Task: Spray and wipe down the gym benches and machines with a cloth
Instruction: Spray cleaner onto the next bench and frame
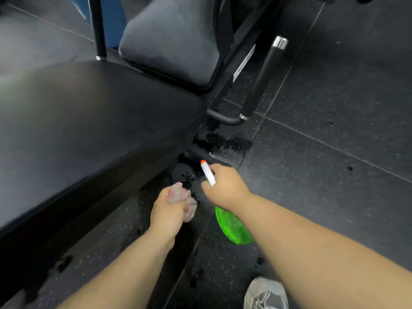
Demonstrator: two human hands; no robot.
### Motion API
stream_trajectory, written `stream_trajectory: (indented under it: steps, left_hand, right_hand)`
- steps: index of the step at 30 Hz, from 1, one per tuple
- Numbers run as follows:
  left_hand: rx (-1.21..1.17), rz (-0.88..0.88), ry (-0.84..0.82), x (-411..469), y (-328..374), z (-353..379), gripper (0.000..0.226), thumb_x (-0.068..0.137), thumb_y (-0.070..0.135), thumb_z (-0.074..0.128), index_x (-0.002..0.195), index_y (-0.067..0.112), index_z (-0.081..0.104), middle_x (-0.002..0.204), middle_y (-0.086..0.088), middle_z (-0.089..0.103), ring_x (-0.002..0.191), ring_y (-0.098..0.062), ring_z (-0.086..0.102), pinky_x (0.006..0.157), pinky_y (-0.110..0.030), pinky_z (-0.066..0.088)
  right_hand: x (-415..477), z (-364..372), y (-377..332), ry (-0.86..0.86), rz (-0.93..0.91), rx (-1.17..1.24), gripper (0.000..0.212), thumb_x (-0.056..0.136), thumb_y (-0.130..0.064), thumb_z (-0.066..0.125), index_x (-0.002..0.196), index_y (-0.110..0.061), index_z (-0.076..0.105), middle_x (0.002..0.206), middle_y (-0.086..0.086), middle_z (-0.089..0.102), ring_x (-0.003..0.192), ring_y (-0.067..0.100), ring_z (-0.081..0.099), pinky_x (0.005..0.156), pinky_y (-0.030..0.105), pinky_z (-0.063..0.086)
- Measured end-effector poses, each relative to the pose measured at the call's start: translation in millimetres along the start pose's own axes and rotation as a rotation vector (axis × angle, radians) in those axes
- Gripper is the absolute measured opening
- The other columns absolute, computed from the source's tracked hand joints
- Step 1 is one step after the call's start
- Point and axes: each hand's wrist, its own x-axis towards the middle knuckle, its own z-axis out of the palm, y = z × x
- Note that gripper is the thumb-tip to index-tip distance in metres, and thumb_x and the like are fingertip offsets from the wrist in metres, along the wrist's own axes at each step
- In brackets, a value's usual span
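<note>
While near bench (89,121), cloth (178,193) inside grip (167,214).

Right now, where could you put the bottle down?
The floor right of the bottle, between the handle and the shoe, is bare. The bench top is bare too. It is crowded by the bench edge: left hand with cloth, right hand, a frame bar and wet spots.

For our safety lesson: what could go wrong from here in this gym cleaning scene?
Wet patches on the floor near the shoe could cause a slip. The spray bottle in the right hand points low, beneath the bench, so more liquid may pool while the left hand just holds the cloth.
</note>
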Motion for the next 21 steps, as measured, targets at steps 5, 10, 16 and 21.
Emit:
stream_trajectory:
  steps: [5, 10, 16, 21]
  left_hand:
    - [-0.02, 0.023, 0.032, 90.0, -24.1, 9.0, 0.039, 0.094, -0.012, 0.032, 0.066, 0.016, 0.029, 0.053, 0.0, 0.03, 0.042, -0.013, 0.03, 0.045, -0.019, 0.019]
    - [0.132, 0.148, -0.055, 114.7, -25.3, 12.5, 0.046, 0.088, -0.022, 0.034, 0.065, 0.018, 0.029, 0.047, 0.004, 0.031, 0.04, -0.011, 0.029, 0.041, -0.021, 0.022]
    - [0.223, 0.243, -0.019, 105.9, -15.6, 26.5, 0.028, 0.084, -0.017, 0.045, 0.082, 0.01, 0.05, 0.062, -0.004, 0.05, 0.058, -0.016, 0.046, 0.047, -0.019, 0.036]
    - [0.184, 0.27, -0.008, 101.7, -4.6, 44.2, 0.046, 0.08, -0.02, 0.048, 0.102, 0.019, 0.057, 0.079, -0.006, 0.066, 0.068, -0.014, 0.061, 0.057, -0.021, 0.048]
  right_hand:
    - [82.8, 36.3, 37.1, -0.05, -0.004, -0.052, 0.017, 0.095, -0.014, 0.043, 0.097, -0.028, 0.051, 0.114, 0.016, 0.056, 0.103, 0.032, 0.053, 0.076, 0.03, 0.04]
    - [96.0, 49.1, 63.9, -0.055, 0.025, -0.138, 0.018, 0.096, -0.012, 0.042, 0.107, -0.006, 0.055, 0.118, 0.019, 0.059, 0.11, 0.035, 0.054, 0.087, 0.035, 0.046]
    - [81.0, 33.8, 88.1, -0.023, 0.036, -0.128, 0.024, 0.093, -0.017, 0.045, 0.072, -0.019, 0.034, 0.094, 0.012, 0.055, 0.1, 0.033, 0.055, 0.071, 0.031, 0.038]
    - [97.8, -4.5, 69.8, 0.239, -0.106, 0.04, 0.009, 0.088, -0.02, 0.052, 0.088, -0.011, 0.053, 0.083, 0.003, 0.054, 0.082, 0.028, 0.049, 0.064, 0.03, 0.028]
